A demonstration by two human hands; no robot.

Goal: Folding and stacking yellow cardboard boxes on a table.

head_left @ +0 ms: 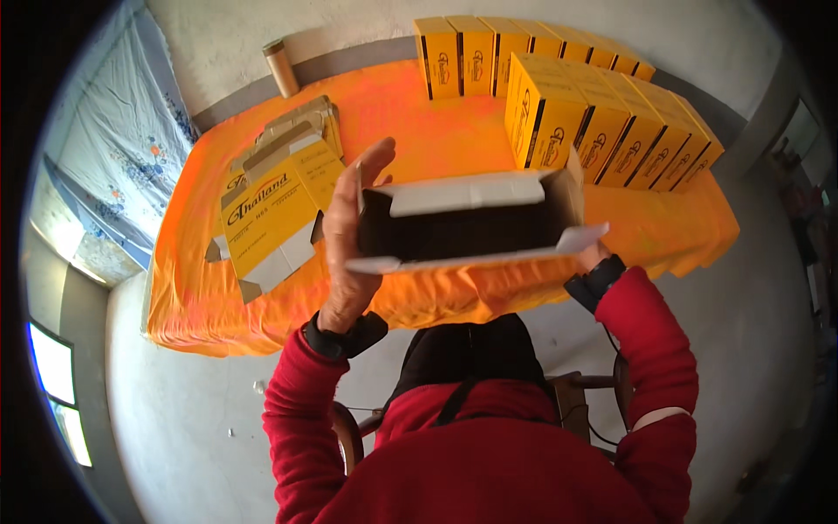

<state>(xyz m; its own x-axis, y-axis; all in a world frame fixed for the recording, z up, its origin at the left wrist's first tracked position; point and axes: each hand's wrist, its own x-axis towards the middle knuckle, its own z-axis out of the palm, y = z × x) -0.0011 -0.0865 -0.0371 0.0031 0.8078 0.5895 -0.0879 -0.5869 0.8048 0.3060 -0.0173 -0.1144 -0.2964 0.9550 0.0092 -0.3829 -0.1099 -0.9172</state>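
Note:
An open cardboard box (467,194) is held up over the near edge of the table, between my two hands. Its white flaps stand out around a dark interior. My left hand (346,240) presses along the box's left end, with the thumb side and fingers reaching up past the rim. At the right end, my right hand (595,255) supports the box from below and behind a white corner flap, which hides most of its fingers. Flattened yellow cartons (272,210) lie in a loose pile to the left of my left hand.
An orange cloth covers the table (393,105). Two rows of upright yellow boxes (602,122) stand at the back right. A tan cylindrical container (280,68) is by the wall at the far left. A wooden chair (572,402) shows beside my legs.

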